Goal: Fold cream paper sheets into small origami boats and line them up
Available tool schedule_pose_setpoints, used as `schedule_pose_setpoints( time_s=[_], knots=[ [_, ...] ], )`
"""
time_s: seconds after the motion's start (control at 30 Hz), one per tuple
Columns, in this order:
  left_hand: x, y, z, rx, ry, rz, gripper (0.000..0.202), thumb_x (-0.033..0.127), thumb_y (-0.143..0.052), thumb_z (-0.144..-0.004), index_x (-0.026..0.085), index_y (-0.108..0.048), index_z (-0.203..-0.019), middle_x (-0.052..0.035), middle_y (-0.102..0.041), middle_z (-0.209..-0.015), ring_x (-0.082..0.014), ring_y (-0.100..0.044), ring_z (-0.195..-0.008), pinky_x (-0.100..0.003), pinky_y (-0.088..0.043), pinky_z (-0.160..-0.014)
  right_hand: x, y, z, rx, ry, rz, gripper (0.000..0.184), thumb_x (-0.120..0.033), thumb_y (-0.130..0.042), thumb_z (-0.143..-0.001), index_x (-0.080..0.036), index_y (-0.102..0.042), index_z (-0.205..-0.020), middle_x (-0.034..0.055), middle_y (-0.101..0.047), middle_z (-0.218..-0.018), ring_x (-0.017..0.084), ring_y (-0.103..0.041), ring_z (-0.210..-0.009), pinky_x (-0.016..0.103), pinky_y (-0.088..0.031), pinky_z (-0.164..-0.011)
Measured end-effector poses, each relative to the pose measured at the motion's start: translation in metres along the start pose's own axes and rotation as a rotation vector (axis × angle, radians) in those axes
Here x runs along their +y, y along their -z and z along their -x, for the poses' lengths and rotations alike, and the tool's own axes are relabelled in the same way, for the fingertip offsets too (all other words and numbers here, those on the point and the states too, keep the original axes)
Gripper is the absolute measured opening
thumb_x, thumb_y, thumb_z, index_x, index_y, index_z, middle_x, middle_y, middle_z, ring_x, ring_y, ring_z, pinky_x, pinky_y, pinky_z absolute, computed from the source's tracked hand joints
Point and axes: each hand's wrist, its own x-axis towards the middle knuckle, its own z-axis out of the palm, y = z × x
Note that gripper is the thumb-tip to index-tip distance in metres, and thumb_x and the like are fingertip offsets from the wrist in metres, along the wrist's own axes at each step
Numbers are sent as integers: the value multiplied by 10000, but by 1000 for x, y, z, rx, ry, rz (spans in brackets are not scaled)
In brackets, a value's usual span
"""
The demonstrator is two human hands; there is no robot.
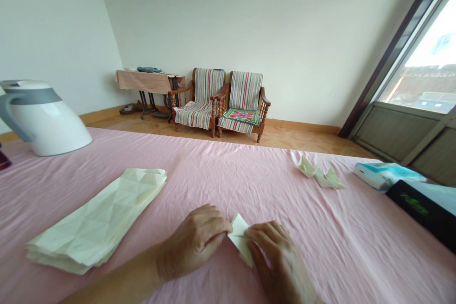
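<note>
A small folded piece of pale green paper (pixel 239 229) lies on the pink cloth between my hands. My left hand (pixel 201 232) pinches its left edge with curled fingers. From the right, my right hand (pixel 274 251) grips the same paper between thumb and fingers, hiding part of it. Left of my hands rests a stack of creased pale green paper sheets (pixel 103 213), with triangular fold lines across the top sheet. Two folded paper pieces (pixel 320 175) stand farther off to the right, close together.
A white jug with a grey handle (pixel 53 121) stands at the table's far left. Along the right edge lie a blue-and-white packet (pixel 384 175) and a black box (pixel 420 209). Beyond the pink-covered table (pixel 213 175) are two wooden armchairs (pixel 210 97) and a cloth-draped sewing table (pixel 149 83).
</note>
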Motion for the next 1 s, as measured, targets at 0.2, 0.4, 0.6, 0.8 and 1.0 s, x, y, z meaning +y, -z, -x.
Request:
schedule_pose_setpoints(
  time_s=[0.2, 0.4, 0.6, 0.8, 1.0],
  knots=[
    [9, 0, 1, -17, 15, 110, 169, 61, -468, -944, 186, -560, -1010, -45, -669, -881, -166, -601, -787, -286, -447, -756, -9, -8, -2, 90, -82, -85, 285, -181, -414, -938, -233, -486, -1210, 25, -639, -869, 161, -639, -736, 254, -509, -657],
    [13, -1, 3, -37, 34, 157, 235, 30, -458, -920, 194, -518, -1077, -55, -654, -985, -171, -601, -877, -306, -452, -831, -9, 3, -5, 51, -8, -39, 187, -133, -406, -923, -248, -531, -1000, 12, -603, -790, 167, -606, -688, 261, -480, -615],
    [8, 1, -1, 94, 127, 124, 321, 23, -484, -839, 180, -484, -1120, -83, -556, -1029, -206, -538, -991, -350, -461, -885, -2, 14, -6, 168, -106, -180, 191, -99, -438, -834, -234, -494, -956, 2, -598, -791, 152, -604, -726, 245, -473, -651],
    [8, 2, -2, 53, 66, 62, 255, 16, -501, -880, 189, -526, -1065, -74, -542, -1015, -181, -547, -939, -290, -479, -798, -1, 11, -8, 54, -215, -293, 110, -135, -422, -850, -228, -475, -870, -21, -573, -732, 135, -582, -675, 226, -451, -602],
    [8, 1, -1, 18, -2, -67, 176, 17, -470, -918, 165, -560, -887, -41, -585, -803, -169, -527, -766, -283, -441, -698, 3, 6, -7, 88, -135, -113, 140, -137, -451, -842, -233, -506, -929, 1, -615, -784, 167, -610, -718, 260, -478, -630]
  ],
)
